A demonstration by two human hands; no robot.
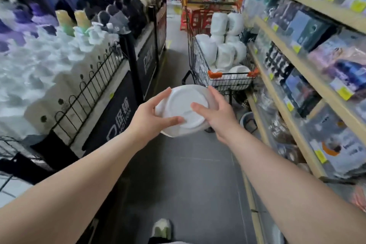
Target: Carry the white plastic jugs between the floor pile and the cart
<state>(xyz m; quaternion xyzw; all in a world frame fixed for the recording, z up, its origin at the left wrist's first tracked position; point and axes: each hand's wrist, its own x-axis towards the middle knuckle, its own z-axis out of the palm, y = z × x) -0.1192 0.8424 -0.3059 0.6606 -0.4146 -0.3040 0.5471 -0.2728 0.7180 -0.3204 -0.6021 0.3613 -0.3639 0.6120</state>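
Now white bowl (pixel 185 109) upside down between both hands, mid-aisle: left hand (pixel 150 117) and right hand (pixel 214 114) curled on its rim. Cart (pixel 219 61) at 12 o'clock already stacked with bowls; this one not yet placed, shelf (pixel 297 93) at 2 o'clock.

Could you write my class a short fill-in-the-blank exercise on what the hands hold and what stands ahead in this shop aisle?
1. The left hand and the right hand hold a white ____ between them, its underside facing the camera.
2. Ahead in the aisle stands a wire shopping cart loaded with ____ dishes.
3. The cart's handle has ____ end caps.
4. The wooden shelves of packaged goods run along the person's ____ side.

Missing words: bowl; white; orange; right
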